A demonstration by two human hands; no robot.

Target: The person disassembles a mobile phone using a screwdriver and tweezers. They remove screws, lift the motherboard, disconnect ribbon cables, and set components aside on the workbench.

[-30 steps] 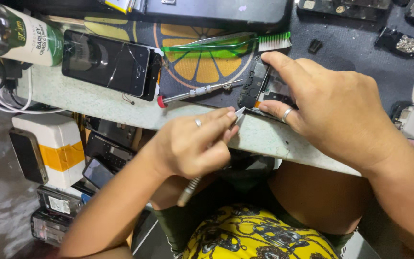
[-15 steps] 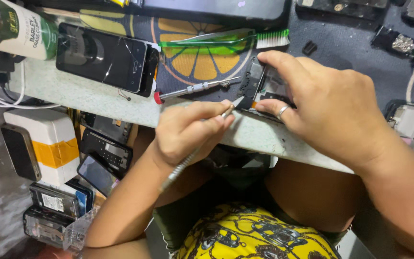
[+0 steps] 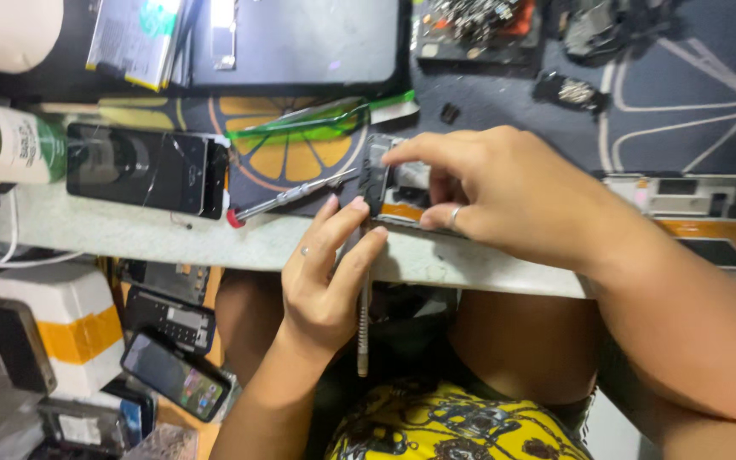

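Note:
My right hand (image 3: 504, 196) lies over a small opened phone (image 3: 385, 179) at the bench's front edge and pins it down with fingers and thumb. My left hand (image 3: 325, 273) comes up from below and grips a thin metal tool (image 3: 363, 324) whose handle hangs toward my lap. Its tip meets the phone's lower edge. A ring sits on each hand. A red-tipped screwdriver (image 3: 287, 198) lies just left of the phone on the orange-slice mat (image 3: 291, 158).
A black phone with a cracked screen (image 3: 146, 168) lies at left, next to a green bottle (image 3: 10, 145). Green tweezers (image 3: 325, 119), a dark laptop (image 3: 300, 38) and small parts sit at the back. Several phones (image 3: 172, 370) and a white box (image 3: 70, 319) lie below the bench.
My left hand has turned so the tool stands nearly upright against the phone's edge. The view has shifted down and right; my right hand keeps its hold.

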